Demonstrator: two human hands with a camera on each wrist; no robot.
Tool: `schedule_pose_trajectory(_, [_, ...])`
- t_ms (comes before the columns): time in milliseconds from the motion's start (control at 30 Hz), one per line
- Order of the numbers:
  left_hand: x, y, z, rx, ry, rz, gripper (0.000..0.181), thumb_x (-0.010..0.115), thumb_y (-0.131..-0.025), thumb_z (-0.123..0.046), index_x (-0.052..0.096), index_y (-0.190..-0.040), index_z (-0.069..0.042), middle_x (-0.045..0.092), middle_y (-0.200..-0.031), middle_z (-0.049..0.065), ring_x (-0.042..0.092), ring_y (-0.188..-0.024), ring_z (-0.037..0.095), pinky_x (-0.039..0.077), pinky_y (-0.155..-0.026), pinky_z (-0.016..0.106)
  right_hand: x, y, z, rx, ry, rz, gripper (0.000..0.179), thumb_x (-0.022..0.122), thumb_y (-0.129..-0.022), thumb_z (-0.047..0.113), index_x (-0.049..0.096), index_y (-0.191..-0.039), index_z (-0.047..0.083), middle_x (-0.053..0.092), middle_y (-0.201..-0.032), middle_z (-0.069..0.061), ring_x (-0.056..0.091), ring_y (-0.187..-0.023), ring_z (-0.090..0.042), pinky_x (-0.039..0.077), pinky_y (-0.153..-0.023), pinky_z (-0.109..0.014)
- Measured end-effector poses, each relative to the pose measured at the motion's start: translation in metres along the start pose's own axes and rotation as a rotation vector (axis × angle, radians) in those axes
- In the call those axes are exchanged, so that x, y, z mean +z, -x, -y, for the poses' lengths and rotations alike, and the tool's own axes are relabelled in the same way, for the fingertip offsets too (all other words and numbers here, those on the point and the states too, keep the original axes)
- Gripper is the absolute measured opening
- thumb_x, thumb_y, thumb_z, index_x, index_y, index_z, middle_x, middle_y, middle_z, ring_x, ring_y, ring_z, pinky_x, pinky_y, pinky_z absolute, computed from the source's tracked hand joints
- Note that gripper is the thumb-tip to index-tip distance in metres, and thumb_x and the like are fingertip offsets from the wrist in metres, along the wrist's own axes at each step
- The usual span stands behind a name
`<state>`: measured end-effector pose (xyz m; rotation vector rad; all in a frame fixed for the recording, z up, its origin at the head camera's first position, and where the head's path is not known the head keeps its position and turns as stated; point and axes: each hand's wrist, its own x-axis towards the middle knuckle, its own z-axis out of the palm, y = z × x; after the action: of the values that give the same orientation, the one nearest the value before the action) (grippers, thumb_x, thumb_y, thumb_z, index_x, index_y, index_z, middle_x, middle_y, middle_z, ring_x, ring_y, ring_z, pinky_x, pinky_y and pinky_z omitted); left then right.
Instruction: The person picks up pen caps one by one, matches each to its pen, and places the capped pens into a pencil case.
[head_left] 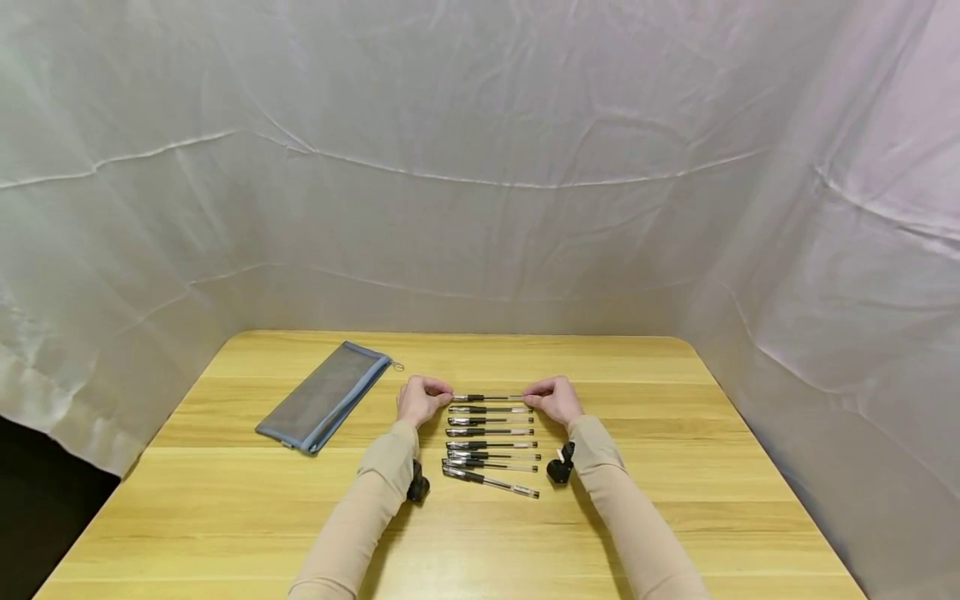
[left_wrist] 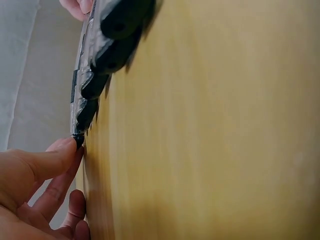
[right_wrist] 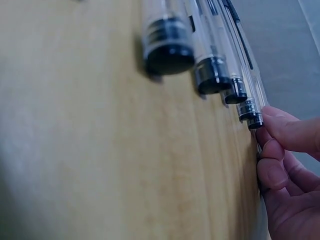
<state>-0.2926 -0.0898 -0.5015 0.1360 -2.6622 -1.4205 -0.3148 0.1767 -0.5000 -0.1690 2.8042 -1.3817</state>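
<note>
Several clear-barrelled gel pens with black grips lie in a column of roughly parallel rows on the wooden table; one middle gel pen lies crosswise like most others. The farthest gel pen spans both hands. My left hand pinches its black cap end between thumb and fingertip, as the left wrist view also shows with the hand low by the table. At the opposite end, my right hand pinches the clear barrel's tip. The right wrist view has that hand beside several black-ended barrels. The nearest gel pen lies slanted.
A grey mesh zip pouch with blue edging lies flat at the left, its zip pull toward the hands. Pale cloth hangs behind and around the wooden table. A black wrist camera sits beside the right sleeve.
</note>
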Motion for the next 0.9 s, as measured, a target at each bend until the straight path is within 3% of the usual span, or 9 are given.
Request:
schedule_pose_trajectory(200, [-0.002,0.003,-0.001,0.009,-0.006,-0.001,0.006,0.08,-0.086,-0.011,0.081,-0.091,-0.008,0.079,-0.094,0.01,0.07,-0.098,0.031,0.041,-0.102,0.05,0.001,0.0,-0.001,0.002,-0.019,-0.001,0.012,0.075,-0.087,0.003,0.078,-0.098,-0.002,0.076,-0.104,-0.02,0.07,-0.089,-0.025,0.053,-0.076,-0.025])
schedule_pose_trajectory(300, [-0.003,0.005,-0.002,0.0,0.011,0.004,0.008,0.079,-0.087,-0.011,0.081,-0.093,-0.007,0.079,-0.096,0.011,0.069,-0.098,0.031,0.044,-0.103,0.049,0.001,0.0,-0.003,0.016,-0.065,-0.011,0.015,0.074,-0.088,0.002,0.077,-0.102,-0.004,0.075,-0.106,-0.021,0.069,-0.088,-0.023,0.052,-0.076,-0.024])
schedule_pose_trajectory(400, [-0.008,0.008,-0.003,0.011,0.059,0.02,0.012,0.077,-0.088,-0.007,0.079,-0.098,-0.002,0.078,-0.1,0.015,0.069,-0.096,0.031,0.051,-0.094,0.043,-0.001,0.002,-0.005,0.048,-0.137,-0.017,0.02,0.073,-0.09,0.003,0.074,-0.108,-0.004,0.074,-0.109,-0.022,0.067,-0.089,-0.021,0.05,-0.074,-0.022])
schedule_pose_trajectory(500, [-0.015,0.01,-0.002,0.013,0.11,0.041,0.017,0.074,-0.089,-0.005,0.077,-0.105,0.001,0.076,-0.107,0.018,0.067,-0.098,0.031,0.054,-0.091,0.041,-0.006,0.007,-0.006,0.075,-0.226,0.002,0.026,0.07,-0.093,0.005,0.07,-0.117,-0.006,0.072,-0.113,-0.023,0.065,-0.081,-0.015,0.05,-0.068,-0.022])
schedule_pose_trajectory(600, [-0.024,0.013,0.002,0.004,0.123,0.047,0.021,0.072,-0.091,-0.006,0.075,-0.11,0.002,0.074,-0.114,0.02,0.065,-0.105,0.033,0.052,-0.097,0.047,-0.012,0.013,-0.008,0.097,-0.318,0.031,0.033,0.067,-0.095,0.006,0.064,-0.125,-0.008,0.07,-0.117,-0.025,0.059,-0.073,-0.009,0.05,-0.062,-0.021])
schedule_pose_trajectory(900, [-0.053,0.019,0.014,-0.006,0.116,0.02,0.033,0.072,-0.092,-0.011,0.069,-0.123,0.001,0.068,-0.126,0.02,0.057,-0.118,0.037,0.048,-0.1,0.051,-0.024,0.027,-0.009,0.111,-0.465,0.036,0.04,0.065,-0.095,0.004,0.058,-0.132,-0.009,0.065,-0.116,-0.017,0.066,-0.082,-0.013,0.057,-0.075,-0.022])
